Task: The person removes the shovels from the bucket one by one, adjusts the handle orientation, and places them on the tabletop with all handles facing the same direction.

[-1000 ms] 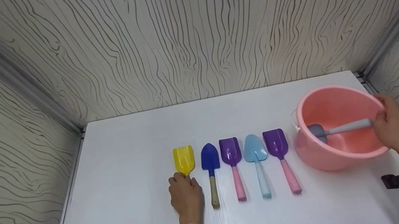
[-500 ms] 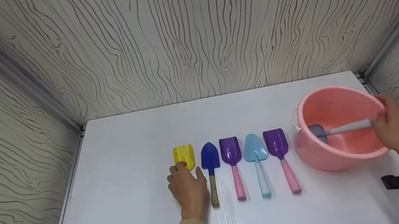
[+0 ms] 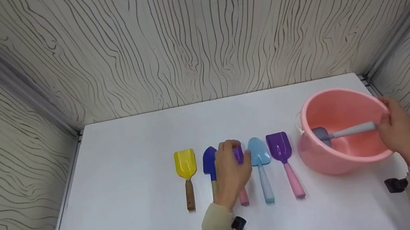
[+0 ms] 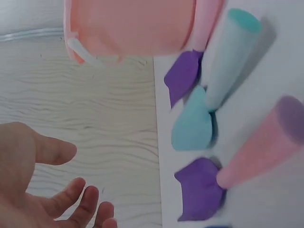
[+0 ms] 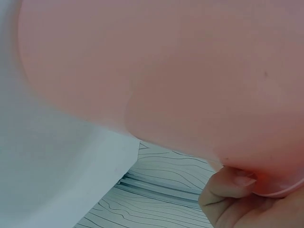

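My left hand [image 3: 233, 170] hovers above the row of toy shovels with its fingers relaxed and apart, holding nothing. It partly covers a blue shovel [image 3: 209, 162] and a purple shovel with a pink handle [image 4: 202, 190]. To its right lie a light blue shovel [image 3: 259, 153] and another purple shovel [image 3: 279, 147]; left of it is a yellow shovel [image 3: 185, 164] with a brown handle. My right hand [image 3: 401, 132] grips the rim of a pink bucket [image 3: 325, 161], which is tilted toward me. Inside the bucket rests a grey shovel with a pale handle [image 3: 353, 130].
All this stands on a white table [image 3: 124, 178]. Wood-patterned panels [image 3: 191, 34] rise at the back and both sides. A white bucket handle [image 4: 85, 52] hangs at the bucket's left side.
My left hand has let go of the yellow shovel, leaving it on the table, and has moved right over the blue and purple shovels. The right hand stays on the bucket rim.
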Action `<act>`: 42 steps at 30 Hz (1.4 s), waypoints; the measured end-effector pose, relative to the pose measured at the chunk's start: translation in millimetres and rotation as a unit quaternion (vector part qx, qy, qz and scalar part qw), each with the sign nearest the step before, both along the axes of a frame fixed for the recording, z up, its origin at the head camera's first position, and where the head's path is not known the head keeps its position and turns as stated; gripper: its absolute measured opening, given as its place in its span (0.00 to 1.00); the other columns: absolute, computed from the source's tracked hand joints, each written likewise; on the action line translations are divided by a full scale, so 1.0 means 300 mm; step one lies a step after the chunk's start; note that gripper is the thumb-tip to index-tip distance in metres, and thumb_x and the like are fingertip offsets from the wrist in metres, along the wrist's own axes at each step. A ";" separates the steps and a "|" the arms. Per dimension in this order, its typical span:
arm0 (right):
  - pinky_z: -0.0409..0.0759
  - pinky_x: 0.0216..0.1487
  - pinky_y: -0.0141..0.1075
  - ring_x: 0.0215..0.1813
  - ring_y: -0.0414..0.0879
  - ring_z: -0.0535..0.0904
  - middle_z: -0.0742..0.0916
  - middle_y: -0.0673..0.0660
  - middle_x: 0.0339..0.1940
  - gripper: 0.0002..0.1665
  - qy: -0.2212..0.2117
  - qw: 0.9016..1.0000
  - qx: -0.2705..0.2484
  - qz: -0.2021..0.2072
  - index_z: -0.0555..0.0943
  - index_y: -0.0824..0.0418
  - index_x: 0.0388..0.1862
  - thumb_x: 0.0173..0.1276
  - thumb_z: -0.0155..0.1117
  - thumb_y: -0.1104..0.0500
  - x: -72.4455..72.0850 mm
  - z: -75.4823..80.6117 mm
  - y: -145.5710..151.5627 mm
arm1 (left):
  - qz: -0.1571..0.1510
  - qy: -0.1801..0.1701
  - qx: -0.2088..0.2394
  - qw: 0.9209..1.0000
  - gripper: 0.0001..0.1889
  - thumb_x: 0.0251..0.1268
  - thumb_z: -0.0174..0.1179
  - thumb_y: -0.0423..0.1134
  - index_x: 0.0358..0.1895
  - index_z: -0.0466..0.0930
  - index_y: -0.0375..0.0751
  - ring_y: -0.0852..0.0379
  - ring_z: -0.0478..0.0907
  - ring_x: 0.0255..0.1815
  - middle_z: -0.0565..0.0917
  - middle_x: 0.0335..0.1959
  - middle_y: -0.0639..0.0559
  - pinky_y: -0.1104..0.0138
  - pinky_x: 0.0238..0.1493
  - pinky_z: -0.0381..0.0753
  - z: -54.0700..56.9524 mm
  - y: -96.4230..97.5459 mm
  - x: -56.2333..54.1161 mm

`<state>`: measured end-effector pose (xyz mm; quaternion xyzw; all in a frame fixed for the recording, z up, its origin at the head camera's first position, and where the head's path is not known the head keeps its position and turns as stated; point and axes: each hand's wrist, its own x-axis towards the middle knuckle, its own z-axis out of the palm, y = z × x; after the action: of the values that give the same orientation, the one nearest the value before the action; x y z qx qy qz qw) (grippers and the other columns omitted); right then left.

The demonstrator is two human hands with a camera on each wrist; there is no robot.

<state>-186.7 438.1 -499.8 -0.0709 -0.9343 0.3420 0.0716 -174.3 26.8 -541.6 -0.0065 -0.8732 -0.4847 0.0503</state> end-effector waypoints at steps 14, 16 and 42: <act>0.72 0.32 0.24 0.53 0.67 0.79 0.74 0.84 0.67 0.34 0.000 1.000 -0.008 -0.005 0.55 0.71 0.84 0.81 0.42 0.67 -0.001 0.008 -0.009 | -0.118 0.031 0.077 0.990 0.12 0.77 0.64 0.38 0.58 0.78 0.42 0.56 0.77 0.53 0.82 0.54 0.49 0.69 0.56 0.81 0.047 0.142 0.025; 0.70 0.34 0.23 0.55 0.70 0.78 0.74 0.84 0.67 0.35 0.006 1.000 -0.012 -0.001 0.56 0.71 0.84 0.80 0.42 0.69 -0.007 0.006 -0.014 | -0.128 0.031 0.078 0.988 0.13 0.77 0.64 0.38 0.58 0.78 0.41 0.56 0.77 0.52 0.82 0.53 0.48 0.70 0.54 0.81 0.057 0.149 0.028; 0.75 0.41 0.34 0.54 0.70 0.79 0.76 0.82 0.66 0.33 0.027 0.999 -0.015 0.013 0.59 0.70 0.83 0.80 0.42 0.69 -0.062 -0.001 -0.072 | -0.235 -0.054 0.164 0.957 0.11 0.75 0.65 0.33 0.55 0.79 0.43 0.71 0.80 0.43 0.83 0.46 0.58 0.78 0.49 0.82 0.244 0.453 -0.117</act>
<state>-205.1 416.6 -500.2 -0.0510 -0.9277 0.3584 0.0914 -209.4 162.8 -468.4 -0.1769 -0.7570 -0.6190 -0.1120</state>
